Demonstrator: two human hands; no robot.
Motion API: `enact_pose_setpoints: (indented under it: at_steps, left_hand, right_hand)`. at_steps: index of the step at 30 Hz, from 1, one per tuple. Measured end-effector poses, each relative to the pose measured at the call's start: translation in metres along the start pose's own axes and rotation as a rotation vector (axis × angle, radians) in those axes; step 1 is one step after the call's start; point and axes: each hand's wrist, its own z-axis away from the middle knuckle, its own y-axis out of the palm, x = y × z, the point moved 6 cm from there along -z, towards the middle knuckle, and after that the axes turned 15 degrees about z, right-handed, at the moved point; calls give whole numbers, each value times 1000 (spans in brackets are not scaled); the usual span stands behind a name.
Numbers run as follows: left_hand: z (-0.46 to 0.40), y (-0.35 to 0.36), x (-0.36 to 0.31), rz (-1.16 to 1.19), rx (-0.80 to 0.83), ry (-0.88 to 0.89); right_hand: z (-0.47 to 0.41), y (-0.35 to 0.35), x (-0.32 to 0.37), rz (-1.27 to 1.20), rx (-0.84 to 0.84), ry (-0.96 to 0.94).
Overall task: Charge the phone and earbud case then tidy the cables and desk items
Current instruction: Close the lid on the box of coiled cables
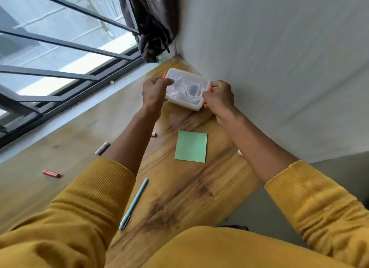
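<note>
At the far corner of the wood-grain tabletop (179, 188), close to the pale grey wall (279, 68), a clear rectangular plastic box with orange-red latches (187, 88) is held between 2 hands. Its lid is on, and through the plastic show coils of white cable (190, 90) and something dark that cannot be made out. The left hand (154, 92) grips the box's left end, thumb lying across the lid near the orange-red clip at the far corner. The right hand (218, 97) clasps the right end, fingers curled around the latches there. Whether the box rests on the tabletop or is lifted just above it cannot be told. Both forearms reach forward out of mustard-yellow ribbed sleeves (103, 188). Nearer the person, between the arms, a square green sticky-note pad (191, 146) lies flat. A light blue pen (134, 203) lies beside the left sleeve. To the left lie a small grey speckled cylinder (102, 148) and, well apart from it, a small red lighter-like object (51, 173). Another small object (153, 134) peeks out just beside the left forearm, too hidden to identify. Along the left edge runs a window with dark metal bars (60, 42), and a dark curtain (153, 22) hangs in the corner behind the box.
</note>
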Motion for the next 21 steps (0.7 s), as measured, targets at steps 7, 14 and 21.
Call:
enact_pose_setpoints:
  at_steps: [7, 14, 21]
  left_hand:
    - [-39, 35, -17, -91, 71, 9]
    - [-41, 39, -1, -178, 61, 54]
    - [28, 30, 14, -330, -75, 295]
  right_hand:
    - [-21, -9, 3, -81, 5, 45]
    - [-23, -4, -8, -103, 54, 26]
    - [6, -22, -30, 126, -19, -66]
